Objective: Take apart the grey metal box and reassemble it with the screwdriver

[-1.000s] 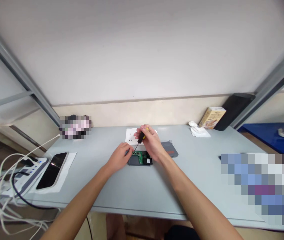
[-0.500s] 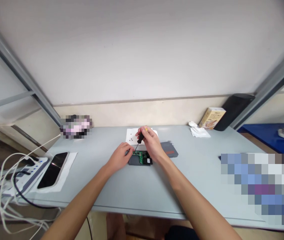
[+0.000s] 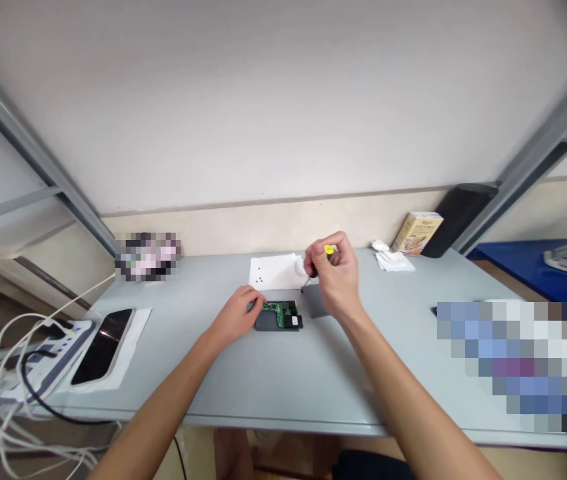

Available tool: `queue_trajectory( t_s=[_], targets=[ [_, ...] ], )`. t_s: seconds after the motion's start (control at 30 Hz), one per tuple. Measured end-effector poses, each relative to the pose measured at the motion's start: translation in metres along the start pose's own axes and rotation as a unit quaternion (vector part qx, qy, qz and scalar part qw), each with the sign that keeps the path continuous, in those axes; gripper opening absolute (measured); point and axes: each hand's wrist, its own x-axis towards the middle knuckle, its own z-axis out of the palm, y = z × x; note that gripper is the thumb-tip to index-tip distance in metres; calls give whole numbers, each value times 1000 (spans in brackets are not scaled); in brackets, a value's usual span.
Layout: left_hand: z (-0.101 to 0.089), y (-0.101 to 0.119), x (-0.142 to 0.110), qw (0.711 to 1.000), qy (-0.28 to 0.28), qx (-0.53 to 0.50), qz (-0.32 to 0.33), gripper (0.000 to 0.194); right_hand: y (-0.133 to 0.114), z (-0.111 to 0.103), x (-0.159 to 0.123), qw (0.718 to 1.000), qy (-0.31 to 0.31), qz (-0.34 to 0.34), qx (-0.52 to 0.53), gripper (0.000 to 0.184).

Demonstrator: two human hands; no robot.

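Note:
An opened dark grey electronic device with a green circuit board lies on the desk. My left hand grips its left end, the fingers bent over the edge. Raised to the right of the device, my right hand is closed around a screwdriver with a yellow end cap; most of its dark handle is hidden by the fingers. Below that hand lies a grey cover, partly covered by it. Behind the device, a white sheet of paper carries several tiny dark screws near its left side.
A phone lies on paper at the left, beside a power strip with tangled white cables. Crumpled tissue, a yellow box and a black cylinder are at the back right. Blurred items flank the desk.
My right hand has lifted the screwdriver away from the circuit board, moving right and up over the grey cover. My left hand stays on the device.

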Motion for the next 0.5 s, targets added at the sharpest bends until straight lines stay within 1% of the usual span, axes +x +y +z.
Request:
queue_trajectory(
  t_s=[0.03,0.07,0.1,0.13,0.17,0.2,0.23,0.27,0.3,0.33,0.4,0.43,0.5],
  targets=[
    [0,0,0,1000,0,0,-2,31,-3,-10,1,999,-5,-10,-42,44],
    [-1,1,0,1000,0,0,-5,32,-6,-20,3,995,-30,-12,-94,42],
    [-2,2,-1,1000,1,-3,-8,32,-8,-30,3,984,-74,-3,-162,39],
    [-4,4,-2,1000,-1,-6,-10,31,-10,-40,4,964,-129,11,-233,36],
    [-7,5,-3,1000,-10,-11,-7,28,-11,-50,3,931,-202,23,-303,30],
    [-11,7,-4,1000,-23,-16,-4,25,-11,-60,3,886,-279,34,-369,24],
    [-15,9,-6,999,-48,-23,3,25,-11,-69,2,846,-327,41,-419,24],
    [-20,11,-7,996,-84,-29,8,34,-11,-77,1,812,-363,54,-454,29],
    [-26,12,-9,993,-112,-31,3,48,-10,-84,0,783,-396,74,-474,36],
    [-30,13,-10,990,-135,-32,-3,62,-8,-91,-1,758,-423,91,-488,41],
    [-37,12,-12,986,-165,-38,-8,79,-6,-101,-3,723,-443,86,-523,46],
    [-38,11,-13,984,-171,-41,-8,82,-4,-104,-4,711,-445,77,-540,47],
    [-38,8,-13,984,-173,-52,-5,80,-1,-108,-4,696,-440,56,-564,48]
  ],
)
